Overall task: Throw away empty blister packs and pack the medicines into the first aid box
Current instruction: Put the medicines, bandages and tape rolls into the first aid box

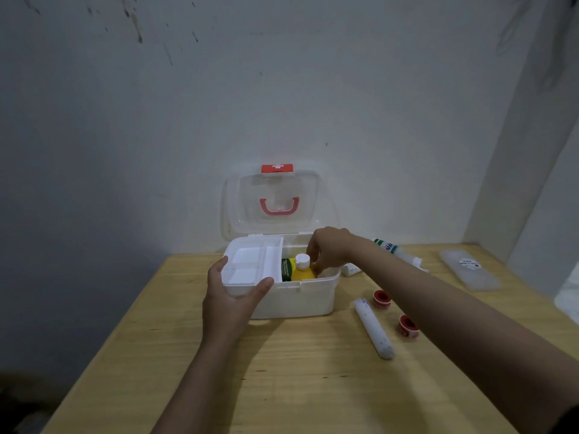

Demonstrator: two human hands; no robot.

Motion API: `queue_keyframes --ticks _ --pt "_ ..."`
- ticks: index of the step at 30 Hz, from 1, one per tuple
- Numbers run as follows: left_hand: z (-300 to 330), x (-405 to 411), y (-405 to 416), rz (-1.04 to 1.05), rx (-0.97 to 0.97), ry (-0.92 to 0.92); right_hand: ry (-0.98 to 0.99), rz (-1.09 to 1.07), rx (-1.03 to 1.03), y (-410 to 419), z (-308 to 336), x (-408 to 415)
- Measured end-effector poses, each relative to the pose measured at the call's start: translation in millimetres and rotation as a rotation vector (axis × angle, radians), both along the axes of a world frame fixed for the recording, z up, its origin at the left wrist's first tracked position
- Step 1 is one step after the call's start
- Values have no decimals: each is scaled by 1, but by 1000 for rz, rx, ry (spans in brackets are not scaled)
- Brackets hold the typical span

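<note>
Two hands at the open first aid box

Left hand (230, 297) grips the inner tray (252, 266), thumb and fingers clamped on its near corner. In the first aid box (300, 300) on the table (297, 371), the right hand (329, 250) pinches the yellow bottle (302, 269). A white tube (372, 327) lies rightward.

Room dim overall, cool grey cast. Brightest patch falls on the white first aid box (294, 296) and the wall (313, 104) behind it; brightness falls off to near-black at the lower left corner. Shadow of the left hand (230, 303) spreads on the table (297, 386) below and right of its grip on the inner tray (250, 267), so light comes from above. Clear lid (279, 202) shows faint glare. Wide-angle bending at the right edge. Soft, slightly noisy detail; labels unreadable.
</note>
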State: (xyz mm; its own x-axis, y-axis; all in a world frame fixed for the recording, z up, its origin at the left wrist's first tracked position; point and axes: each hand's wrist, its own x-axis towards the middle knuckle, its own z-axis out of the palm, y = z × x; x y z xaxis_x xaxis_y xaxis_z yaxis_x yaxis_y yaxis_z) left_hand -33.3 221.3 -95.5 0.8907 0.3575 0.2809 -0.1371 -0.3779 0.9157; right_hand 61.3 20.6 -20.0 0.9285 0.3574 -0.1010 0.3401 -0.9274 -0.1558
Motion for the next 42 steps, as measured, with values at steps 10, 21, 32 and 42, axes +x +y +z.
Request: queue_keyframes --ticks 10,21,32,42 --pt "-3 1 1 -5 22 -40 -11 -86 35 12 -5 5" --pt "-6 3 2 3 22 -30 19 -80 99 14 -14 12" --pt "-6 4 2 9 17 -27 66 -255 934 -5 24 0" --pt "-5 3 0 14 10 -8 432 -232 362 18 18 9"
